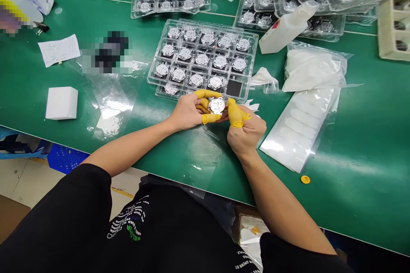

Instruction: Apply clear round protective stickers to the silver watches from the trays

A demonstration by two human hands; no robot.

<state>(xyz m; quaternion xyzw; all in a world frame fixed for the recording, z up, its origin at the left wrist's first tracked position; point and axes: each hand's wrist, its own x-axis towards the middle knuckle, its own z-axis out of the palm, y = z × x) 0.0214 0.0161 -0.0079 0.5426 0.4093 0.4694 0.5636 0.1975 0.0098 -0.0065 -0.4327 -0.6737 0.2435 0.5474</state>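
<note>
A round metal disc point(217, 106) was gripped by the closed fingers point(208, 94) of the left hand point(187, 113) and right hand point(245, 130) over the green table point(361, 136), just beside a clear plastic tray point(205, 23) of similar discs; a white foam block point(61, 103) was left of them.

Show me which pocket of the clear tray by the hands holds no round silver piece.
In the clear tray, the third row's right-end pocket, showing a black square, while the others in that row hold round silver pieces.
</note>
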